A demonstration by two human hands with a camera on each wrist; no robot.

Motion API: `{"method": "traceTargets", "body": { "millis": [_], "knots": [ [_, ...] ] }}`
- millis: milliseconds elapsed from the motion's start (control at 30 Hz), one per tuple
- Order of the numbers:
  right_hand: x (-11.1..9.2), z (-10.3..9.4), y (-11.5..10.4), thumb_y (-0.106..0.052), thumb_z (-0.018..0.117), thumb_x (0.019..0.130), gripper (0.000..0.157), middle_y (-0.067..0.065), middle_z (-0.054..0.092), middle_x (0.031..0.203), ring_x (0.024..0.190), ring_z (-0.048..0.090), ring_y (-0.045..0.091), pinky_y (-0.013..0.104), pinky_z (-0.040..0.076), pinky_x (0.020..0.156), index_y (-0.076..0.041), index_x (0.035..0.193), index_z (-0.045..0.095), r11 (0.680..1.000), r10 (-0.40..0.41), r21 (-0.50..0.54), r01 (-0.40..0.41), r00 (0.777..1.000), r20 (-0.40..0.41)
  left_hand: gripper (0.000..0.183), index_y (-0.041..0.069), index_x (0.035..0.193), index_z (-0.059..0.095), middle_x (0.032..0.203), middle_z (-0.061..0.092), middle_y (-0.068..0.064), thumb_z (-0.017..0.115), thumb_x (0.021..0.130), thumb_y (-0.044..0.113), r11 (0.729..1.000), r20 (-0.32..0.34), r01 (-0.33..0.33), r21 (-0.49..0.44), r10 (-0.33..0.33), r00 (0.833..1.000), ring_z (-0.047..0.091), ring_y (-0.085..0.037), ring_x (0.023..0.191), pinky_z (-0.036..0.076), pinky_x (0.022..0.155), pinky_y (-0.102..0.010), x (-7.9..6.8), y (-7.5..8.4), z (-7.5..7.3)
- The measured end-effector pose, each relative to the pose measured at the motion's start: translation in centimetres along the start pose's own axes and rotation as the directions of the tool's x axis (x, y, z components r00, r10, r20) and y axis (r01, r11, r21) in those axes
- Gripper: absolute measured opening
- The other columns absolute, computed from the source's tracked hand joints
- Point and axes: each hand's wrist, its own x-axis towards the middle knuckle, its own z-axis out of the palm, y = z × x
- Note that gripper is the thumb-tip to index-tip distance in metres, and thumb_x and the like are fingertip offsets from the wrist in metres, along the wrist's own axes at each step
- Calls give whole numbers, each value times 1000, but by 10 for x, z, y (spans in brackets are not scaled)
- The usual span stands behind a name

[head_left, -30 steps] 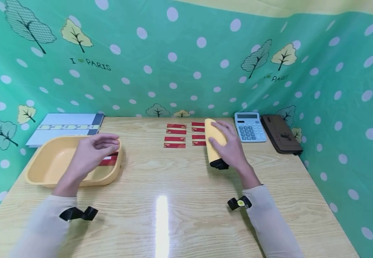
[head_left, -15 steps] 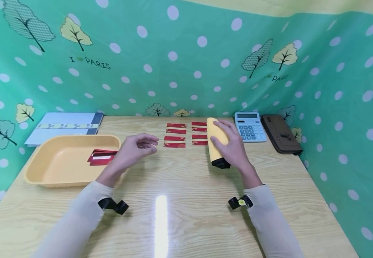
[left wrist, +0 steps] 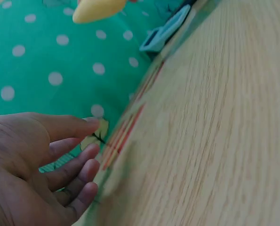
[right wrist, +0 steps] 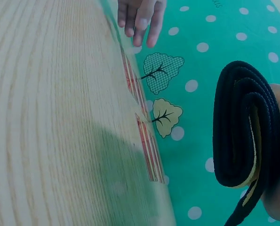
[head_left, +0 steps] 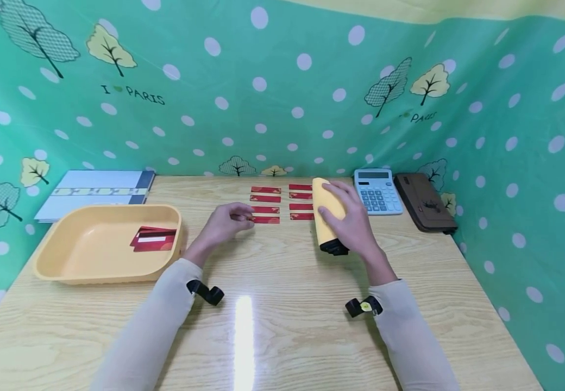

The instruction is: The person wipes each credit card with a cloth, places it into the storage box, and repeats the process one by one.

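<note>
Right hand (head_left: 353, 224) grips the yellow roll (head_left: 330, 200), right of frame centre; roll sits on the hand's left side, black end toward frame bottom. Left hand (head_left: 225, 222), mid-frame: fingers loosely bent, holding nothing, just beside red strips (head_left: 265, 199).

"What's along the back of the desk (head_left: 312, 331), on the right?"

"A light blue calculator (head_left: 378, 193), and a brown case (head_left: 423, 202) lying slanted just beside it."

"And the far left corner?"

"A pale folder (head_left: 96, 184), dark down one edge. Behind it all hangs green cloth (head_left: 277, 103), dotted white, printed with trees (head_left: 431, 82) and 'PARIS'."
</note>
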Motion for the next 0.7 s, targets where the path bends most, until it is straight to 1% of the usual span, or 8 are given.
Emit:
{"method": "traceTargets", "body": {
  "millis": [167, 267, 400, 567, 700],
  "knots": [
    [0, 1, 0, -12, 76, 93, 53, 13, 52, 151, 141, 48, 34, 58, 42, 116, -13, 144, 61, 1000, -8, -4, 8, 1000, 4, 44, 9, 135, 65, 128, 63, -14, 76, 93, 13, 1000, 0, 17, -9, -17, 1000, 55, -23, 105, 48, 83, -29, 12, -7, 1],
    [0, 1, 0, -13, 76, 93, 53, 13, 51, 152, 141, 47, 34, 58, 42, 116, -14, 144, 61, 1000, -4, -11, 4, 1000, 8, 44, 12, 135, 64, 120, 59, -12, 77, 93, 13, 1000, -7, 27, 12, -27, 1000, 50, -23, 100, 45, 81, -33, 19, -10, 0],
    [-1, 1, -1, -14, 76, 93, 53, 13, 51, 152, 141, 47, 34, 58, 43, 115, -15, 144, 61, 1000, 2, -16, -2, 1000, 9, 48, 12, 136, 63, 111, 56, -9, 78, 91, 13, 998, 2, 19, 59, -20, 1000, 47, -22, 93, 42, 79, -32, 28, -13, -2],
    [-1, 3, 1, -15, 76, 93, 52, 14, 51, 152, 142, 47, 34, 59, 43, 115, -14, 143, 61, 999, -8, -31, 8, 1000, 15, 54, 11, 141, 61, 104, 52, -6, 80, 90, 15, 992, 32, 10, 127, -14, 999, 45, -21, 91, 41, 79, -32, 32, -14, -4],
    [-2, 4, 0, -16, 75, 93, 52, 14, 51, 152, 142, 47, 35, 60, 43, 115, -14, 143, 61, 999, -17, -37, 17, 1000, 20, 58, 10, 144, 57, 101, 50, -5, 79, 91, 15, 987, 32, 12, 163, -17, 999, 45, -22, 92, 40, 81, -33, 31, -15, -5]
  ]
}}
